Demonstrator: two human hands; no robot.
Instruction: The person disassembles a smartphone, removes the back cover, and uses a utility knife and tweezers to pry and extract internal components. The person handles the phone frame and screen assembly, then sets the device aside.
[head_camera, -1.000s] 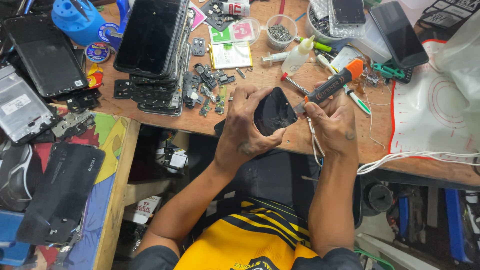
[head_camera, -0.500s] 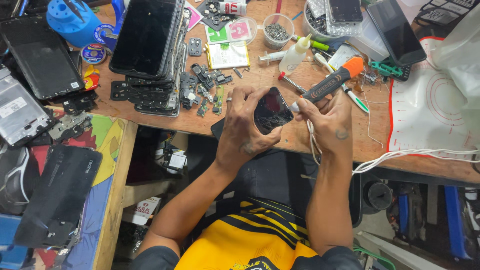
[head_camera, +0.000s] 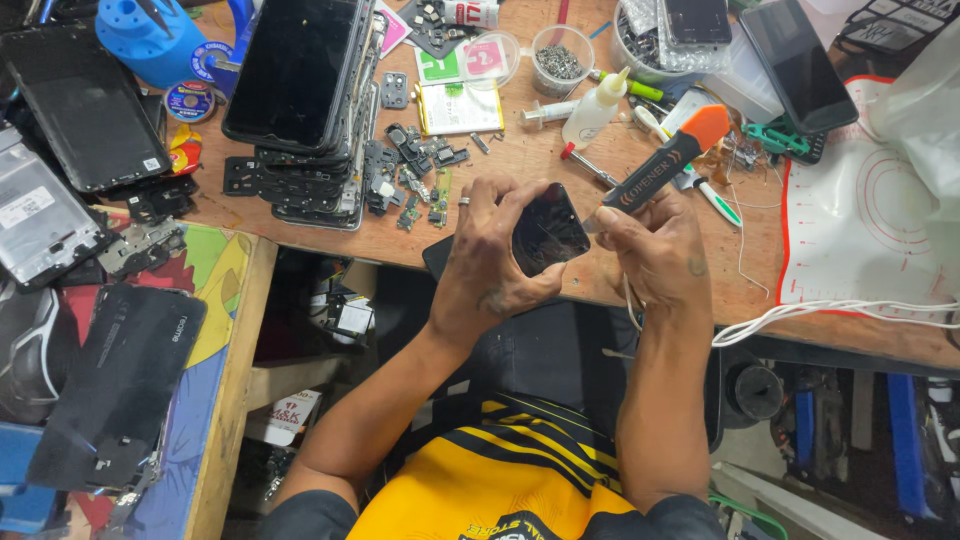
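My left hand (head_camera: 495, 255) grips a small black phone part (head_camera: 547, 232) with a cracked glossy face, held just above the near edge of the wooden workbench (head_camera: 520, 165). A ring sits on one finger of that hand. My right hand (head_camera: 655, 250) holds a black tool with an orange tip (head_camera: 668, 160), its working end touching the right edge of the black part. Both hands are close together over my lap.
A stack of dismantled phones (head_camera: 300, 80) and loose small parts (head_camera: 410, 165) lies left of my hands. A glue bottle (head_camera: 592, 112), a cup of screws (head_camera: 562, 58), a phone (head_camera: 798, 65) and a red-edged white mat (head_camera: 860, 225) sit to the right. Phone panels cover the left side table (head_camera: 215, 270).
The black part has turned more upright in my left hand, and both hands have shifted slightly. The tool stays at its right edge.
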